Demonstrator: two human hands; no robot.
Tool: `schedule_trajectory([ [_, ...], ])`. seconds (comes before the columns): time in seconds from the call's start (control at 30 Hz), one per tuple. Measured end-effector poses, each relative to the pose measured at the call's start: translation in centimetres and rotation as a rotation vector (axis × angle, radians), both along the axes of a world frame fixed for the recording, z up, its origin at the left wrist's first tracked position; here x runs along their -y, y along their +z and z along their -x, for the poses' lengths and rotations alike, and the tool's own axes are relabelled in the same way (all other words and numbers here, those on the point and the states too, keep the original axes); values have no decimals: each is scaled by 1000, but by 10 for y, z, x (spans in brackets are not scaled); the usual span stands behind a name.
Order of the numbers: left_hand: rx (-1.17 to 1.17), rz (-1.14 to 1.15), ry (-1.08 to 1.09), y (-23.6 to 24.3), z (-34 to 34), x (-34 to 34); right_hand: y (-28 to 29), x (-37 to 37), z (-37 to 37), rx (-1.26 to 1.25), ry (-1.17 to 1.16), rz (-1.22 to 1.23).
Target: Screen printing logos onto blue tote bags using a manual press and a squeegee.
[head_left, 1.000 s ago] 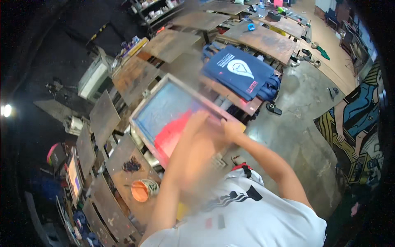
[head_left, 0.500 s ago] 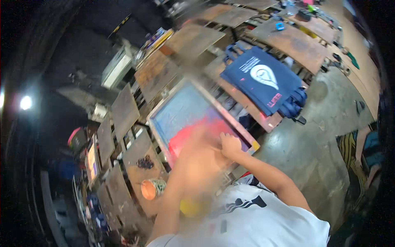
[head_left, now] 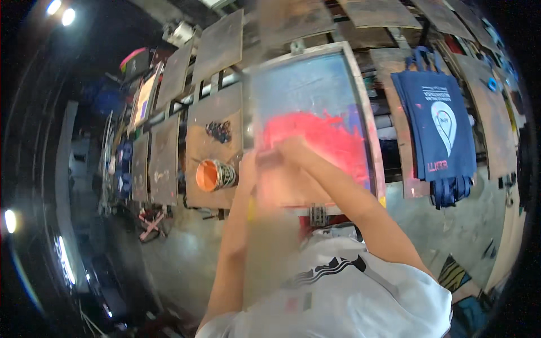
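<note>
A wooden-framed printing screen [head_left: 313, 84] with blue mesh and a wide spread of red-pink ink lies in front of me. My right hand [head_left: 290, 147] is closed on a blurred squeegee [head_left: 270, 158] over the ink. At the squeegee's left end is my left hand [head_left: 248, 162], its fingers smeared by a blurred patch of the picture. Just left of the screen, an open bucket of orange paint [head_left: 208, 176] and a dark clump [head_left: 218, 131] rest on a worn board [head_left: 200, 107].
Navy printed bags [head_left: 459, 138] lie on a board to the right. Rows of metal-grey boards [head_left: 218, 42] stand behind and leftward. Concrete floor [head_left: 169, 265] shows below the boards, and lamps [head_left: 67, 17] glow at the upper left.
The view has swung round, so the screen now sits nearly upright. My right hand has moved from the screen's right side toward my left hand, over the ink.
</note>
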State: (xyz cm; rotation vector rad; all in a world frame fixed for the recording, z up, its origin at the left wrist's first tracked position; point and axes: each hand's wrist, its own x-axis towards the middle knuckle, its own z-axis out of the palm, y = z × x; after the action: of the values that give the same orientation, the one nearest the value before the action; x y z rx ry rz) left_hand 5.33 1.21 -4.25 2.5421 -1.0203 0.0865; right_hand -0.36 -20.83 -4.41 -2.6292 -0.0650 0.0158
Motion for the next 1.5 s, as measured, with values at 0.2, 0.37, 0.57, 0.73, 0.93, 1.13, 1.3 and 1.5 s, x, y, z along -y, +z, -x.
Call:
schedule_trajectory([
  [0.2,-37,-31,256,17,55,-3,28,1,-27,-158,499,167],
  [0.37,-66,-63,200,16,32,-5,31,13,0,-21,337,26],
  [0.57,54,-123,-156,44,-22,51,15,-3,70,267,-294,-95],
  [0.73,71,-183,-537,61,-52,118,4,3,72,243,-599,-63],
  [0.93,-60,-64,-494,11,-97,97,17,-8,41,61,-568,40],
  [1.13,-58,12,-401,8,-86,70,29,8,19,-133,-383,179],
  [1.3,-200,237,-348,16,-66,45,33,10,0,-203,-236,302],
  [1.5,-22,223,-76,-5,-41,21,33,-5,-23,-164,-116,468],
])
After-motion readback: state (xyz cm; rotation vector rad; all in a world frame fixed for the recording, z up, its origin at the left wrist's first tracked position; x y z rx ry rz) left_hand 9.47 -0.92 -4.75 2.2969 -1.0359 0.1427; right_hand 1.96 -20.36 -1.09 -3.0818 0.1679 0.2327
